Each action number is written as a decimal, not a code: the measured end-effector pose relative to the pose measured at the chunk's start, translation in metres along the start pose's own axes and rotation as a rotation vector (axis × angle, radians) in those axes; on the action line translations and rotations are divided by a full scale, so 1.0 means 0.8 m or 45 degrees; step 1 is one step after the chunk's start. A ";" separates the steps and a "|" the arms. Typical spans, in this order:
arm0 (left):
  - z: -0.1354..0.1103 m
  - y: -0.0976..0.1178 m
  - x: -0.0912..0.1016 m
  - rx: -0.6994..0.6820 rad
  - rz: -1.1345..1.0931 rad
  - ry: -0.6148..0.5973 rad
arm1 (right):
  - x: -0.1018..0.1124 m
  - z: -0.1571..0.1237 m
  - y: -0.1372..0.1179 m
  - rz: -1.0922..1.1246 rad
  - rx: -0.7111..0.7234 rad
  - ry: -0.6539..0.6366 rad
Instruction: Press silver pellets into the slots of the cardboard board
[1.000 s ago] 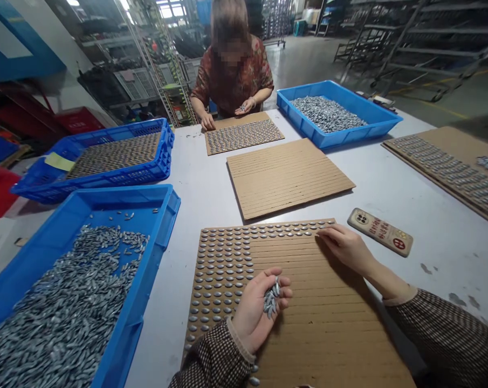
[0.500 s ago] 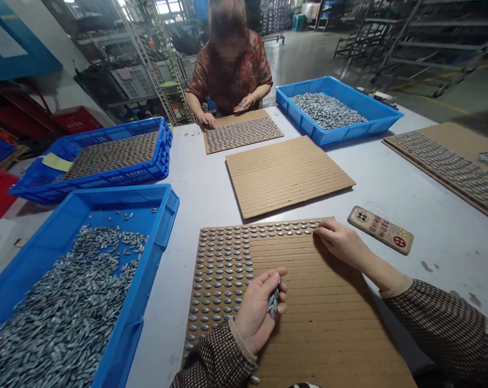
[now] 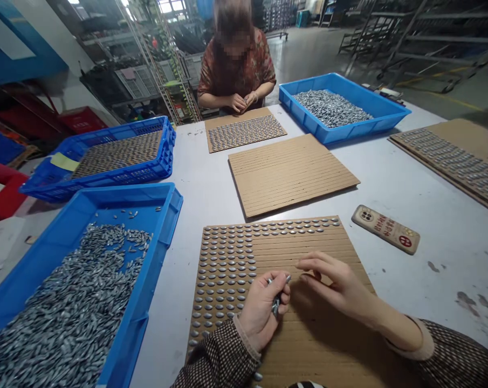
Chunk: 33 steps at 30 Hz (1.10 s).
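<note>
In front of me lies a slotted cardboard sheet (image 3: pixel 320 334), with rows of small grey metal pieces (image 3: pixel 227 267), pointed at both ends, set along its left side and far edge. My left hand (image 3: pixel 263 304) is closed around several loose grey metal pieces (image 3: pixel 276 303), one sticking up between thumb and forefinger. Just right of it, my right hand (image 3: pixel 335 280) hovers over the bare slots, thumb and fingers apart, with nothing seen between them. At the left, a blue tray (image 3: pixel 157 258) contains a heap of the same pieces.
Beyond my sheet lies a bare slotted cardboard stack (image 3: pixel 292 172). A phone (image 3: pixel 385 229) rests at the right, near another filled sheet (image 3: pixel 449 156). Across the table a person (image 3: pixel 238 64) works at a sheet, beside a second blue tray (image 3: pixel 344 129). A blue crate (image 3: pixel 106 175) stands at the left.
My right hand has left the far right corner of the sheet and come back toward my left hand. A metal piece now protrudes from my left fingertips. The person opposite has brought both hands together.
</note>
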<state>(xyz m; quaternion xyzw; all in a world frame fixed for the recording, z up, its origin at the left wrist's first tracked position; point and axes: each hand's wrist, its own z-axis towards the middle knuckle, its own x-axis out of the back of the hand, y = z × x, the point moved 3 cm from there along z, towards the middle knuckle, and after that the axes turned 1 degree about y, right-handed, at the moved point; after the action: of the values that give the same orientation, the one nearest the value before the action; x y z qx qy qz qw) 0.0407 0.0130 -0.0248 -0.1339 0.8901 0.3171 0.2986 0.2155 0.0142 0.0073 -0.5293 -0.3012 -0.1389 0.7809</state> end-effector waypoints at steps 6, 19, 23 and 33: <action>0.000 -0.009 -0.001 0.025 -0.009 -0.065 | -0.024 -0.007 -0.027 -0.118 0.296 0.011; -0.011 0.018 -0.008 0.037 -0.100 0.086 | 0.068 -0.009 0.123 -0.623 -0.035 0.373; -0.009 0.003 -0.007 0.074 -0.072 0.053 | 0.072 -0.004 0.153 -0.701 -0.032 0.314; -0.006 0.001 -0.006 0.098 -0.093 0.087 | 0.063 0.003 0.160 -0.880 -0.011 0.186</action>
<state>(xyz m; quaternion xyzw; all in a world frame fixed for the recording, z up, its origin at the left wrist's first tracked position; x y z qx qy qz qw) 0.0424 0.0111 -0.0185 -0.1655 0.9059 0.2668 0.2842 0.3230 0.0731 -0.0561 -0.3881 -0.4051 -0.4338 0.7050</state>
